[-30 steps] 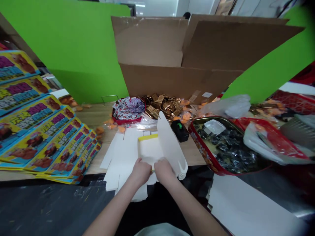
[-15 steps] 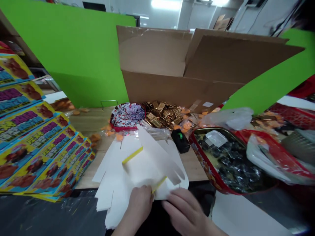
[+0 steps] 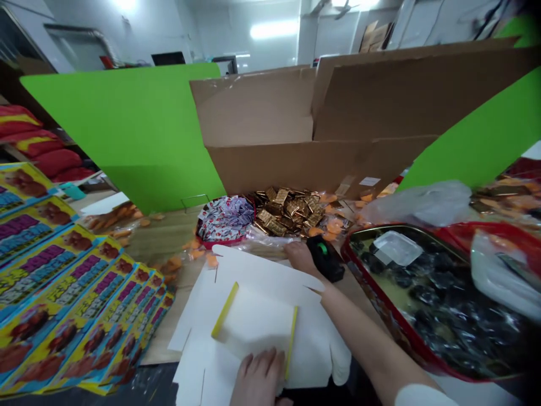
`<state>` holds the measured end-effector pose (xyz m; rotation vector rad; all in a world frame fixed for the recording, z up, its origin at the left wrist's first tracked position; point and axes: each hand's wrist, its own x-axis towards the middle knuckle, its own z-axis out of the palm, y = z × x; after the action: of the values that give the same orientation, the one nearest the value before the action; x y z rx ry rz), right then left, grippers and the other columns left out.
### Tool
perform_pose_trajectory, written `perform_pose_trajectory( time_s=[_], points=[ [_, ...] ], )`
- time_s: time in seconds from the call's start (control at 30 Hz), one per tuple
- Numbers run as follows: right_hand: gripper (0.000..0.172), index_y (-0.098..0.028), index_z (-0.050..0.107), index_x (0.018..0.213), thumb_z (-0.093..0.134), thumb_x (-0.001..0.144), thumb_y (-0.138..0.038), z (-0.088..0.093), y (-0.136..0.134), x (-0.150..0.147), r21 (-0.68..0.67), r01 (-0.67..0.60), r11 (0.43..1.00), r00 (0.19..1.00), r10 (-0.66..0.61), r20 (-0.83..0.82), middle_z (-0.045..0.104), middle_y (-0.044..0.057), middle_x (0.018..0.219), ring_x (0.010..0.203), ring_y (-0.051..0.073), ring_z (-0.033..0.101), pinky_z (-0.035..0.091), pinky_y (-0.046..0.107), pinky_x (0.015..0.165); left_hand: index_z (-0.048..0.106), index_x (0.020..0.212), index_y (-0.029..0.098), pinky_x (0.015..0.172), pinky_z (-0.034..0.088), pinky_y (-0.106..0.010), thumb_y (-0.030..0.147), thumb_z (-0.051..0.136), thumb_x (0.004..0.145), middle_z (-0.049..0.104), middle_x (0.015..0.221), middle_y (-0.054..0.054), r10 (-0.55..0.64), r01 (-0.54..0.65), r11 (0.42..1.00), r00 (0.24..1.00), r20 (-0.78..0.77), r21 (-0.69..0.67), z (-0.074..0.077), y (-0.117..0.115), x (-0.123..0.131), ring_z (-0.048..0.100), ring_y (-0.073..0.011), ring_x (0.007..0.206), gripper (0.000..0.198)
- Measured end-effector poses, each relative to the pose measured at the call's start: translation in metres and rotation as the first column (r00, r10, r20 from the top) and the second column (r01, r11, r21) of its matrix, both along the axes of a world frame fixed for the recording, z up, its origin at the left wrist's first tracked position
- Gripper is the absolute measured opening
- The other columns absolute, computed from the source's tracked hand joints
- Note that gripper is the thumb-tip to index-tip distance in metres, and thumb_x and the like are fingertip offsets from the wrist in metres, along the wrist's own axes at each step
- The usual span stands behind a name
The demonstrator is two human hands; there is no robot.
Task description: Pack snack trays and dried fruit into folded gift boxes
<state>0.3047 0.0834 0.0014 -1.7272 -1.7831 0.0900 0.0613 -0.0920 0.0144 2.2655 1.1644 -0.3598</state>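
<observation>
A partly folded white cardboard box [image 3: 257,310] with yellow-edged side walls lies on a stack of flat white cardboard blanks [image 3: 190,344]. My left hand [image 3: 260,378] grips its near edge, fingers over the inside and thumb in front. Behind the raised rear flap, my right hand [image 3: 301,256] reaches toward the gold-wrapped pieces [image 3: 287,211]; its fingertips are partly hidden, so what they touch cannot be made out. Beside that hand sits a black device with a green part [image 3: 324,258]. A red-rimmed bowl of small printed sachets [image 3: 226,220] stands to the left of the gold pieces.
Printed yellow-and-blue boxes [image 3: 76,304] are stacked at left. On the right stands a large tin [image 3: 406,299] of dark wrapped pieces with a clear plastic tub [image 3: 398,248]. An open brown carton [image 3: 270,163] and green panels [image 3: 139,135] rise behind. Orange packets [image 3: 333,225] lie scattered.
My right hand has left the box's near right corner and stretched forward past the flap. My left hand stays at the near edge. The view has tilted up slightly.
</observation>
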Motion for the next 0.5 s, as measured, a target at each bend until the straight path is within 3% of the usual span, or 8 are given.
perform_pose_trajectory(
  time_s=[0.07, 0.17, 0.23, 0.3, 0.33, 0.4, 0.43, 0.5],
  points=[
    [0.024, -0.019, 0.066, 0.082, 0.043, 0.088, -0.017, 0.006, -0.015, 0.013, 0.006, 0.064, 0.998, 0.998, -0.064, -0.023, 0.068, 0.012, 0.085, 0.09, 0.026, 0.061, 0.045, 0.039, 0.085, 0.051, 0.135, 0.026, 0.11, 0.028, -0.056, 0.029, 0.06, 0.082, 0.044, 0.143, -0.01, -0.003, 0.003, 0.999, 1.0, -0.021, 0.033, -0.014, -0.007, -0.002, 0.045, -0.0331, 0.129, 0.054],
    [0.031, -0.014, 0.063, 0.1, 0.035, 0.094, -0.025, 0.034, -0.055, 0.028, 0.113, 0.224, 0.968, 0.97, -0.211, -0.118, 0.066, 0.012, 0.094, 0.091, 0.022, 0.06, 0.046, 0.036, 0.085, 0.053, 0.133, 0.027, 0.107, 0.032, -0.056, 0.015, 0.049, 0.085, 0.039, 0.147, -0.009, 0.028, -0.037, 0.98, 0.999, 0.044, 0.195, -0.023, -0.018, 0.009, 0.046, -0.031, 0.128, 0.049],
    [0.028, -0.015, 0.061, 0.105, 0.038, 0.095, -0.028, 0.06, -0.098, 0.023, 0.297, 0.347, 0.89, 0.926, -0.275, -0.257, 0.065, 0.01, 0.097, 0.089, 0.02, 0.059, 0.047, 0.034, 0.082, 0.047, 0.138, 0.024, 0.107, 0.032, -0.057, 0.012, 0.049, 0.083, 0.035, 0.149, -0.01, 0.011, -0.052, 0.956, 0.99, 0.142, 0.289, -0.021, -0.025, 0.019, 0.042, -0.0312, 0.131, 0.056],
    [0.028, -0.018, 0.056, 0.118, 0.045, 0.093, -0.025, 0.083, -0.147, 0.003, 0.488, 0.434, 0.758, 0.886, -0.261, -0.384, 0.062, 0.006, 0.092, 0.08, 0.017, 0.059, 0.048, 0.03, 0.073, 0.034, 0.144, 0.02, 0.109, 0.03, -0.056, 0.013, 0.05, 0.083, 0.032, 0.151, -0.013, -0.01, -0.098, 0.935, 0.953, 0.303, 0.339, -0.016, -0.03, 0.025, 0.035, -0.0312, 0.136, 0.063],
    [0.035, -0.021, 0.05, 0.127, 0.047, 0.092, -0.021, 0.089, -0.17, -0.011, 0.559, 0.411, 0.72, 0.899, -0.221, -0.378, 0.06, 0.004, 0.088, 0.074, 0.015, 0.057, 0.048, 0.028, 0.068, 0.028, 0.146, 0.019, 0.11, 0.031, -0.055, 0.015, 0.049, 0.085, 0.03, 0.151, -0.014, 0.001, -0.154, 0.929, 0.91, 0.415, 0.335, -0.014, -0.033, 0.027, 0.031, -0.0302, 0.138, 0.065],
    [0.049, -0.026, 0.042, 0.137, 0.049, 0.09, -0.015, 0.089, -0.205, -0.041, 0.631, 0.182, 0.754, 0.978, -0.072, -0.197, 0.058, 0.001, 0.081, 0.07, 0.015, 0.055, 0.047, 0.028, 0.066, 0.016, 0.147, 0.02, 0.108, 0.037, -0.048, 0.019, 0.042, 0.091, 0.024, 0.153, -0.016, 0.122, -0.355, 0.907, 0.739, 0.663, 0.228, -0.011, -0.038, 0.025, 0.029, -0.0267, 0.139, 0.062],
    [0.051, -0.026, 0.042, 0.138, 0.049, 0.089, -0.013, 0.082, -0.215, -0.055, 0.595, 0.028, 0.803, 0.998, 0.015, -0.067, 0.059, 0.001, 0.079, 0.071, 0.015, 0.056, 0.047, 0.029, 0.068, 0.011, 0.147, 0.022, 0.106, 0.04, -0.045, 0.021, 0.039, 0.093, 0.02, 0.153, -0.017, 0.214, -0.473, 0.871, 0.611, 0.762, 0.134, -0.011, -0.04, 0.023, 0.032, -0.0251, 0.138, 0.061],
    [0.044, -0.023, 0.05, 0.132, 0.048, 0.089, -0.012, 0.059, -0.22, -0.077, 0.351, -0.201, 0.914, 0.976, 0.157, 0.149, 0.061, 0.003, 0.077, 0.078, 0.018, 0.056, 0.046, 0.033, 0.079, 0.002, 0.147, 0.024, 0.102, 0.044, -0.042, 0.025, 0.033, 0.096, 0.015, 0.153, -0.018, 0.367, -0.665, 0.746, 0.354, 0.86, -0.045, -0.011, -0.04, 0.015, 0.036, -0.0232, 0.135, 0.059]
  ],
)
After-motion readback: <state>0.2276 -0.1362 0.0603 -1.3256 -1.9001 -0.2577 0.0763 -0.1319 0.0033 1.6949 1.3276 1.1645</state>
